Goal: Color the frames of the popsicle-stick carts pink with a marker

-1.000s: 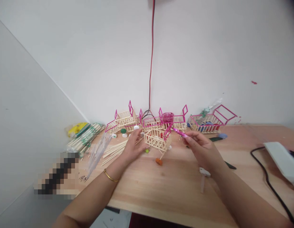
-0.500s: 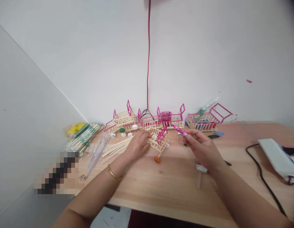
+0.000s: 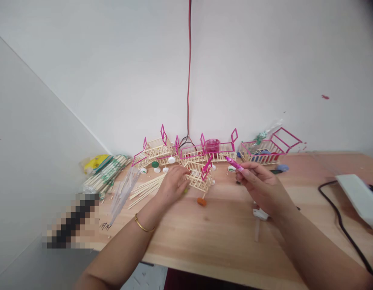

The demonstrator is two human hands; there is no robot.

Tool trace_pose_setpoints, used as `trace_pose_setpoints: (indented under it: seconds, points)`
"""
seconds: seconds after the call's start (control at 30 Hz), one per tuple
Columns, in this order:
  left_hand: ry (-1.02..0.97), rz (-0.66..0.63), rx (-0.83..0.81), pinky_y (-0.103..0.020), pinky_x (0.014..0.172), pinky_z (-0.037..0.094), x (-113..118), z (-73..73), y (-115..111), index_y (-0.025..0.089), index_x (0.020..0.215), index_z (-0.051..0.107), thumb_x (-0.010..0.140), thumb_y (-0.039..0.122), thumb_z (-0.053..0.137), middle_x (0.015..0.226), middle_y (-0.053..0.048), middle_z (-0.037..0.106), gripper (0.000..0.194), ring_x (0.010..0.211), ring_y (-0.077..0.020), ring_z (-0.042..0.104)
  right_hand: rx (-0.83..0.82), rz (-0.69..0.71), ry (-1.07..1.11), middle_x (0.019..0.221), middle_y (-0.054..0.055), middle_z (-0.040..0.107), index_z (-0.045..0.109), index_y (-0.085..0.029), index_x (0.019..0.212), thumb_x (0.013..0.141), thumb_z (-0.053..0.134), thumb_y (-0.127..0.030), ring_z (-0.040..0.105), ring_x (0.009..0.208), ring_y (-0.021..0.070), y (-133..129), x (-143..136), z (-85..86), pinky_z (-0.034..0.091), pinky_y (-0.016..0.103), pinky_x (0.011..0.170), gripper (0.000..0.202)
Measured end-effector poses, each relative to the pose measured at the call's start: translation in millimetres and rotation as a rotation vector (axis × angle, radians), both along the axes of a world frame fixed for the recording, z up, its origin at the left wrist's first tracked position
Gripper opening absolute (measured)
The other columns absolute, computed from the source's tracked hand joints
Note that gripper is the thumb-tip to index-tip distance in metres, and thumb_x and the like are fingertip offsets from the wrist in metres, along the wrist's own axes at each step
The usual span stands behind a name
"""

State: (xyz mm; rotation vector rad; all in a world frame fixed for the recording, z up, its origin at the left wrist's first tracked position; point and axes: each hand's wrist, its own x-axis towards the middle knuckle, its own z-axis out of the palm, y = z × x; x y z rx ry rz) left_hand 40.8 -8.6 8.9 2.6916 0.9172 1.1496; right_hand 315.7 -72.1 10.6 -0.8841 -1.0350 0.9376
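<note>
On the worktop (image 3: 204, 241), near centre, I log one stick cart (image 3: 201, 184), left grip (image 3: 173, 185) curled at its left end, right grip (image 3: 260, 187) pinching a magenta-coated tool (image 3: 235, 164) to its right; apparent step, colouring; any next stroke calls for steadiness.

Two hands (image 3: 174, 184) are showing, with one bracelet (image 3: 145, 230). One pink tool (image 3: 233, 163) and one jar (image 3: 212, 146) are appearing. At least four carts (image 3: 198, 179) are standing about; one orange wheel (image 3: 201, 201), one green wheel (image 3: 155, 164) and several white wheels (image 3: 172, 160) are showing, the exact number being unclear.
</note>
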Motion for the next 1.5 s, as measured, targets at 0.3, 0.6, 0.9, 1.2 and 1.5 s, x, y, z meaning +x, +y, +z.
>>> trace_pose_setpoints:
  seconds: [0.3, 0.6, 0.9, 1.2, 1.5]
  points:
    - [0.006, -0.051, 0.075, -0.044, 0.096, 0.047, -2, -10.1, 6, 0.019, 0.114, 0.060, 0.092, 0.019, 0.052, 0.110, -0.010, 0.063, 0.023, 0.110, -0.0225, 0.054, 0.061, -0.059, -0.485, 0.091, 0.004, 0.070, 0.069, -0.024, 0.093, 0.081, 0.068, -0.047, 0.065, 0.085, 0.0204, -6, 3, 4.6, 0.053, 0.032, 0.076, 0.026]
    - [0.012, -0.053, 0.050, -0.046, 0.098, 0.046, -2, -11.0, 6, 0.021, 0.116, 0.060, 0.092, 0.020, 0.052, 0.111, -0.010, 0.064, 0.026, 0.113, -0.0238, 0.055, 0.370, -0.182, -0.717, 0.101, 0.007, 0.071, 0.068, -0.027, 0.103, 0.089, 0.061, -0.031, 0.066, 0.095, 0.0227, 1, -4, -2.5, 0.053, 0.036, 0.082, 0.016]
    - [0.021, -0.041, 0.056, -0.046, 0.099, 0.046, -2, -12.4, 6, 0.021, 0.118, 0.058, 0.092, 0.020, 0.054, 0.113, -0.010, 0.063, 0.026, 0.114, -0.0235, 0.054, 0.392, -0.195, -0.731, 0.101, 0.006, 0.072, 0.068, -0.029, 0.104, 0.090, 0.060, -0.030, 0.066, 0.093, 0.0225, 2, -8, 1.5, 0.054, 0.036, 0.077, 0.016]
    - [0.029, -0.044, 0.062, -0.046, 0.098, 0.047, -2, -11.9, 7, 0.021, 0.117, 0.058, 0.091, 0.021, 0.055, 0.113, -0.010, 0.063, 0.026, 0.113, -0.0237, 0.054, 0.360, -0.176, -0.744, 0.099, 0.008, 0.072, 0.069, -0.026, 0.098, 0.089, 0.060, -0.034, 0.067, 0.089, 0.0225, 2, -10, 4.4, 0.055, 0.035, 0.071, 0.015]
    - [0.033, -0.051, 0.063, -0.046, 0.099, 0.046, -3, -12.7, 7, 0.021, 0.118, 0.057, 0.091, 0.021, 0.056, 0.114, -0.010, 0.063, 0.028, 0.114, -0.0236, 0.053, 0.420, -0.192, -0.762, 0.102, 0.006, 0.072, 0.067, -0.028, 0.106, 0.090, 0.061, -0.028, 0.067, 0.095, 0.0220, 0, -9, 3.8, 0.055, 0.035, 0.078, 0.018]
